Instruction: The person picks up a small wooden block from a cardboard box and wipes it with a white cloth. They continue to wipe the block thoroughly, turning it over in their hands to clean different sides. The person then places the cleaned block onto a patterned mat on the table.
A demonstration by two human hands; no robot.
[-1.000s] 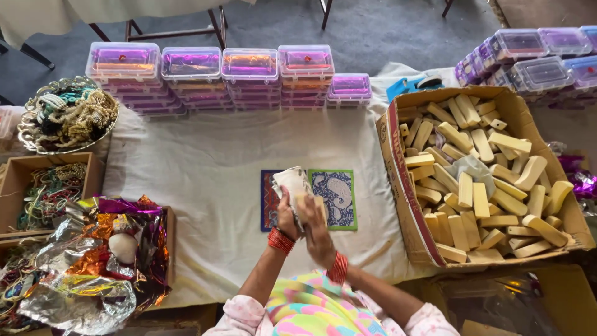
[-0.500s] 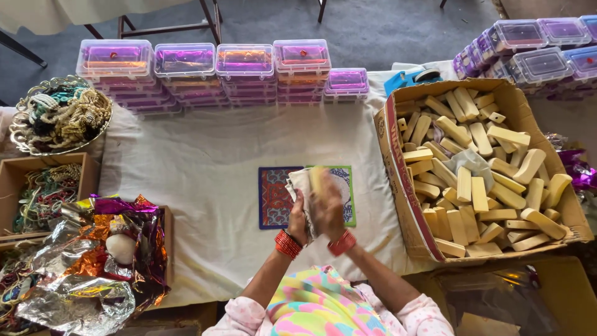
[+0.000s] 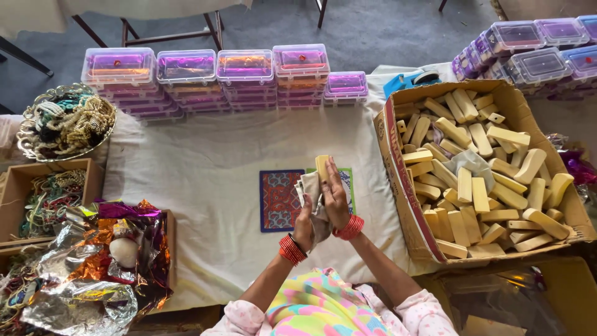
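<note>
While my left hand (image 3: 305,219) grips a pale cloth (image 3: 309,190), my right hand (image 3: 336,198) presses a wooden block (image 3: 322,167) against it. Both hover over the patterned mat (image 3: 280,199) near the table's (image 3: 205,162) front edge.

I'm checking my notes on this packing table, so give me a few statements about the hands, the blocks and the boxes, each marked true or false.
1. Both hands hold one pale block together with a grey cloth. True.
2. The cardboard box of blocks stands to the person's left. False: it stands to their right.
3. The clear lidded boxes are stacked along the far edge of the white cloth. True.
4. The left hand rests flat on the patterned mat. False: it is raised, gripping the cloth opposite the right hand.
5. Red bangles are on both wrists. True.
</note>
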